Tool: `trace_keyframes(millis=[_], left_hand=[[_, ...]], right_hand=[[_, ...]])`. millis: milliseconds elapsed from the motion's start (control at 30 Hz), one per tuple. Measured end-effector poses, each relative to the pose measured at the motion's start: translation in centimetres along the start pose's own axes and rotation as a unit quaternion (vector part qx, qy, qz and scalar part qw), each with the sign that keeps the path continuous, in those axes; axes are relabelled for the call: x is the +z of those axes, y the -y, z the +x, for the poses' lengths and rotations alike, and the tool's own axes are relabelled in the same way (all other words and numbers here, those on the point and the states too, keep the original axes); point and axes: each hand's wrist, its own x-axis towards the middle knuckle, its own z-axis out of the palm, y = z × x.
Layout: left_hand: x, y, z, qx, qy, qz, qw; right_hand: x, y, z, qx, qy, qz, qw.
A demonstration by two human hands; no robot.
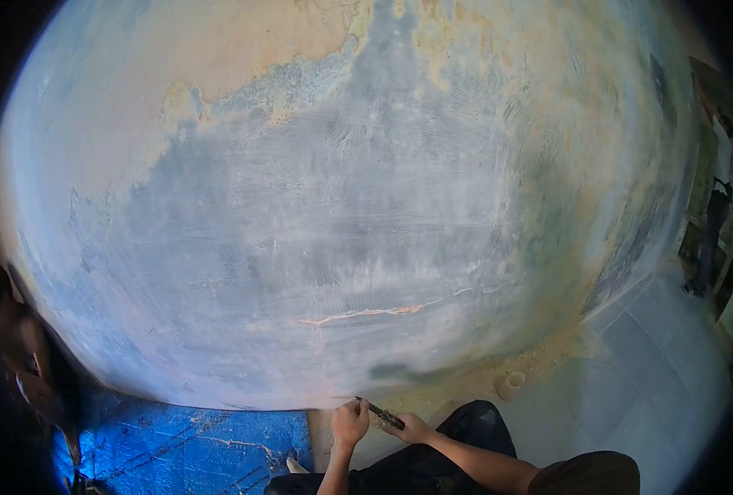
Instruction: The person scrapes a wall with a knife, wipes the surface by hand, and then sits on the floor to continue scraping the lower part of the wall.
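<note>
A large wall (341, 214) fills the view, its paint scraped to patchy grey, blue and beige, with a pale crack low down. At the bottom of the wall, my left hand (349, 423) and my right hand (410, 428) both grip a dark scraper tool (380, 412). Its tip touches the wall's base near the floor. My knees in dark trousers (473, 429) show below my arms.
A blue tarp (193, 445) covers the floor at the lower left. Dust and paint chips lie along the wall's base, with a small pale cylinder (511, 384) among them. Grey floor tiles (655, 363) extend right. Another person (717, 206) stands at the far right edge.
</note>
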Motion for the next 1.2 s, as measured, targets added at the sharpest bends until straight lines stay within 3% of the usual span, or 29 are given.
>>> trace_keyframes(millis=[133,233,333,500,667,933,1200], left_hand=[[0.7,0.4,-0.1,-0.041,0.011,0.040,0.998],[1.2,0.5,-0.1,-0.066,0.011,0.059,0.996],[1.5,0.6,-0.1,-0.078,0.017,0.070,0.994],[2.3,1.1,-0.4,-0.052,0.024,0.109,0.992],[1.9,0.1,-0.8,-0.070,0.028,0.124,0.989],[2.1,1.2,-0.6,-0.091,-0.046,0.143,0.984],[3.1,2.5,-0.7,-0.113,-0.063,0.167,0.977]], right_hand=[[1.1,-2.2,-0.5,0.058,0.000,-0.019,0.998],[2.1,-3.5,-0.5,-0.022,-0.054,-0.040,0.997],[2.1,-4.7,-0.3,0.050,-0.011,-0.040,0.998],[3.0,-5.8,-0.4,0.021,-0.049,-0.021,0.998],[2.7,-5.1,-0.8,0.036,-0.033,-0.044,0.998],[2.7,-5.2,-0.6,0.016,-0.029,-0.116,0.993],[2.1,-3.1,-1.0,0.072,-0.012,-0.128,0.989]])
